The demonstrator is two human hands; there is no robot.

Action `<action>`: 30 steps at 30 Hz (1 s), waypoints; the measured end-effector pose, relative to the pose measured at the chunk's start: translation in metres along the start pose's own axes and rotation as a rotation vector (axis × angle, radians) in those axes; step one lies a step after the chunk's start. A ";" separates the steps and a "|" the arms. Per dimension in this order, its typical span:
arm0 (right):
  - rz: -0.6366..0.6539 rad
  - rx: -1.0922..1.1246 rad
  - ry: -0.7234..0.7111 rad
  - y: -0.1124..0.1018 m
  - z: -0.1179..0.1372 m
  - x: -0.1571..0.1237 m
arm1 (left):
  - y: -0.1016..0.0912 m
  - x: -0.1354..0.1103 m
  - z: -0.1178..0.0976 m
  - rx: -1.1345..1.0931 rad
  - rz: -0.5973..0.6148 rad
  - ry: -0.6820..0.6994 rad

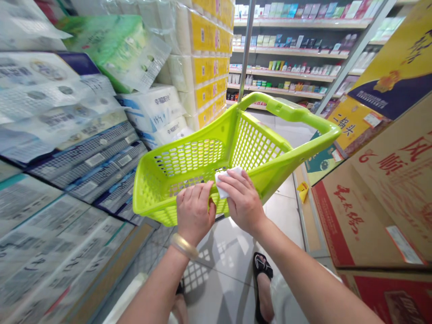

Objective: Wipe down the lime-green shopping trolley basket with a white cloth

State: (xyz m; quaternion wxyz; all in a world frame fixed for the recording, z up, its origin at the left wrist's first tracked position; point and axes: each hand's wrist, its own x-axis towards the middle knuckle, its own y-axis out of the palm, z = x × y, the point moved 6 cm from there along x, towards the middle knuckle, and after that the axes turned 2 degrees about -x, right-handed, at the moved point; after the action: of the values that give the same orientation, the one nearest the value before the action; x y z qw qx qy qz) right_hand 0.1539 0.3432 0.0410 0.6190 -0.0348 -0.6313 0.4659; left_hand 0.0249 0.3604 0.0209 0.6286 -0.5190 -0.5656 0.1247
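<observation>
A lime-green plastic shopping cart (189, 153) with a perforated basket stands turned sideways in front of me, its handle up at the right. My left hand (195, 209) grips the near rim of the basket, fingers curled over the edge. Just right of it, my right hand (243, 193) presses a folded white cloth or tissue (225, 182) against the same rim; which of the two it is I cannot tell. Part of the rim is hidden under my fingers. The visible inside of the basket shows only its green mesh walls and floor.
Stacked tissue packs (101, 153) crowd the left side, with yellow-labelled paper rolls (205, 67) behind. Cardboard cartons (378, 193) line the right. Shelves of small boxes and bottles (286, 51) stand at the back. A grey metal pole (248, 49) rises behind the cart. Pale tiled floor (222, 279) lies below.
</observation>
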 end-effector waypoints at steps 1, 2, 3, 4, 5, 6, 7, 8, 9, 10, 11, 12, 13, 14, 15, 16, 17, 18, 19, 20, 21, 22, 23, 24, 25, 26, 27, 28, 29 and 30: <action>-0.005 0.003 0.002 -0.003 -0.003 0.001 | 0.000 0.000 0.000 0.002 0.000 0.000; -0.029 -0.007 0.018 -0.010 -0.011 0.002 | 0.000 0.000 0.000 0.005 -0.001 0.002; -0.076 -0.028 0.047 -0.019 -0.022 0.003 | -0.001 0.000 0.000 0.007 -0.003 0.004; -0.137 -0.064 0.090 -0.030 -0.035 0.003 | -0.001 0.000 0.000 0.008 -0.006 0.006; -0.214 -0.108 0.142 -0.041 -0.047 0.003 | -0.002 0.000 -0.001 0.008 -0.008 0.009; -0.285 -0.144 0.187 -0.050 -0.057 0.002 | -0.002 0.000 -0.002 0.007 -0.009 0.011; -0.321 -0.170 0.221 -0.055 -0.062 0.001 | -0.002 0.000 -0.002 0.007 -0.010 0.012; -0.332 -0.183 0.235 -0.055 -0.062 0.000 | -0.002 0.000 -0.003 0.007 -0.011 0.011; -0.312 -0.183 0.227 -0.050 -0.056 -0.001 | -0.002 0.000 -0.003 0.009 -0.014 0.007; -0.261 -0.172 0.203 -0.041 -0.047 -0.001 | -0.002 0.000 -0.004 0.011 -0.017 0.003; -0.197 -0.150 0.158 -0.030 -0.035 -0.001 | -0.002 0.000 -0.004 0.013 -0.020 0.000; -0.136 -0.127 0.112 -0.019 -0.023 -0.002 | -0.001 0.000 -0.004 0.015 -0.021 -0.001; -0.068 -0.106 0.069 -0.008 -0.012 -0.002 | -0.001 0.000 -0.003 0.017 -0.022 -0.001; -0.033 -0.094 0.039 -0.002 -0.006 -0.003 | -0.001 0.000 -0.003 0.018 -0.021 0.002; -0.010 -0.087 0.024 0.000 -0.004 -0.003 | -0.001 0.000 -0.003 0.018 -0.019 0.005; -0.009 -0.089 0.028 -0.003 -0.007 -0.003 | 0.000 0.000 -0.002 0.019 -0.018 0.007; -0.034 -0.099 0.050 -0.009 -0.015 -0.002 | -0.001 0.000 -0.002 0.019 -0.016 0.010; -0.074 -0.114 0.087 -0.018 -0.027 -0.002 | -0.001 0.000 -0.002 0.019 -0.016 0.012; -0.130 -0.136 0.133 -0.029 -0.039 -0.001 | -0.001 0.000 -0.002 0.019 -0.016 0.014; -0.202 -0.157 0.179 -0.040 -0.050 -0.001 | -0.001 0.000 -0.002 0.018 -0.016 0.018; -0.254 -0.170 0.222 -0.048 -0.059 -0.002 | -0.001 0.000 -0.002 0.018 -0.018 0.020; -0.290 -0.177 0.248 -0.052 -0.063 -0.002 | -0.001 0.000 -0.003 0.018 -0.021 0.022; -0.298 -0.176 0.256 -0.051 -0.062 -0.003 | -0.001 0.000 -0.003 0.019 -0.025 0.021; -0.275 -0.168 0.241 -0.046 -0.056 -0.003 | -0.001 0.000 -0.003 0.022 -0.030 0.019; -0.229 -0.157 0.209 -0.037 -0.046 -0.003 | -0.001 0.000 -0.003 0.025 -0.035 0.016; -0.162 -0.143 0.157 -0.025 -0.034 -0.003 | -0.001 0.000 -0.003 0.027 -0.038 0.015; -0.096 -0.131 0.096 -0.014 -0.021 -0.003 | -0.001 0.000 -0.002 0.028 -0.041 0.016; -0.042 -0.124 0.043 -0.004 -0.011 -0.004 | -0.001 0.000 -0.002 0.028 -0.042 0.020; -0.022 -0.125 0.016 0.000 -0.006 -0.004 | -0.001 0.000 -0.002 0.029 -0.043 0.024; -0.017 -0.130 0.007 0.001 -0.005 -0.003 | -0.001 0.000 -0.002 0.030 -0.044 0.029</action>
State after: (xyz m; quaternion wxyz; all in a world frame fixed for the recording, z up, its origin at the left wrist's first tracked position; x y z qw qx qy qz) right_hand 0.1584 0.3443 0.0371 0.6215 -0.0711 -0.6584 0.4184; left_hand 0.0263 0.3591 0.0218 0.6471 -0.4988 -0.5656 0.1116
